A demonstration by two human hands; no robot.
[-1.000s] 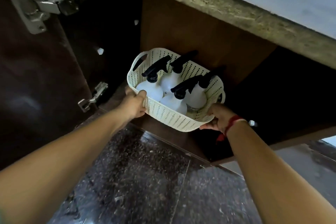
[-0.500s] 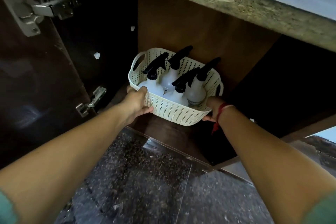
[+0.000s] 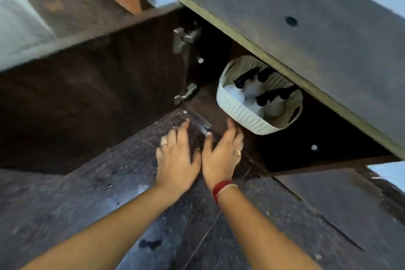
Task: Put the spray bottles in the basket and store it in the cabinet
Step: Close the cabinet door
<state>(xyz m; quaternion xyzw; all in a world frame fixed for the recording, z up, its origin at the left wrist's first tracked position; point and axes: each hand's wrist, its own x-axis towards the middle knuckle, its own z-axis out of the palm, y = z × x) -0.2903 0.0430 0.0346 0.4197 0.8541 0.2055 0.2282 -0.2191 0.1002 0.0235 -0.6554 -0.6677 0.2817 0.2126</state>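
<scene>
The cream perforated basket stands on the floor of the open cabinet, partly hidden under the top board. Inside it stand several white spray bottles with black trigger heads. My left hand hovers over the dark speckled floor in front of the cabinet, fingers spread, holding nothing. Beside it, my right hand, with a ring and a red wrist thread, is also empty with fingers apart. Its fingertips are just short of the basket's near wall and apart from it.
The cabinet door hangs open to the left, with two metal hinges on its inner side. The dark cabinet top board overhangs the basket. A polished speckled stone floor lies below my arms.
Both hands have let go of the basket and pulled back out of the cabinet. The basket stays inside. My view has pulled back and risen.
</scene>
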